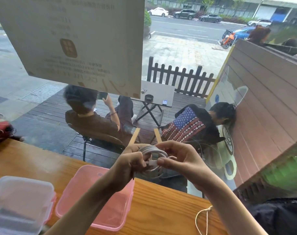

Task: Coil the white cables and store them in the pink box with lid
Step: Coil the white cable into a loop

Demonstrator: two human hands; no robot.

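Note:
A coiled white cable (152, 150) is held up in the air above the far edge of the wooden counter (161, 200), in front of the window. My left hand (132, 160) grips the left side of the coil. My right hand (178, 158) pinches the cable's plug end at the coil's front. An open pink box (86, 187) sits on the counter below my left forearm. Its clear lid (20, 200) lies to the left of it. Whether anything lies in the box is hidden by my arm.
A thin beige cord (202, 217) lies on the counter at the right. A red object (0, 129) rests at the counter's far left. A dark garment (280, 216) is at the lower right. Behind the glass, two people sit on chairs.

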